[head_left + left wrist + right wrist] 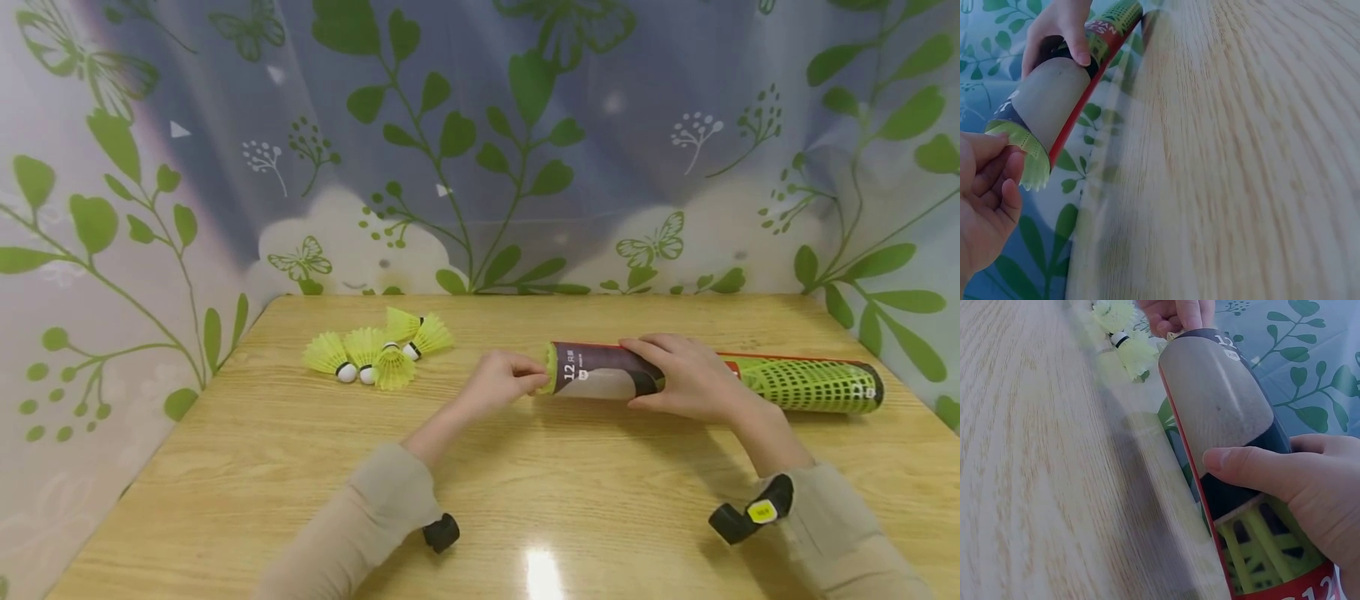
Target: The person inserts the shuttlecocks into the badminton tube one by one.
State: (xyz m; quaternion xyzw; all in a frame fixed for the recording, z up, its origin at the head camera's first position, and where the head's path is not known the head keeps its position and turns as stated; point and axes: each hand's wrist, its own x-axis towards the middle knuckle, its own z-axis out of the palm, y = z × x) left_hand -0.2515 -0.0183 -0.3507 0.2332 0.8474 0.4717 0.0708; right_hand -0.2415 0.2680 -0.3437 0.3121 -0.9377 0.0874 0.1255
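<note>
A printed shuttlecock tube (607, 371) lies sideways at the right of the table, its near-left end uncapped. My right hand (686, 375) grips it round the middle, thumb on the near side and fingers over the top. At the open end, my left hand (502, 383) pinches the skirt of a yellow shuttlecock (1029, 156) between thumb and fingers. Only the skirt's edge sticks out; its cork is hidden inside the tube. Several yellow shuttlecocks (393, 367) with white corks lie in a loose group to the left of my left hand.
The wooden table (525, 492) stands against a curtain (480, 167) printed with leaves and butterflies. Its right part holds the tube's dark-capped far end. Black wrist cameras sit on both sleeves.
</note>
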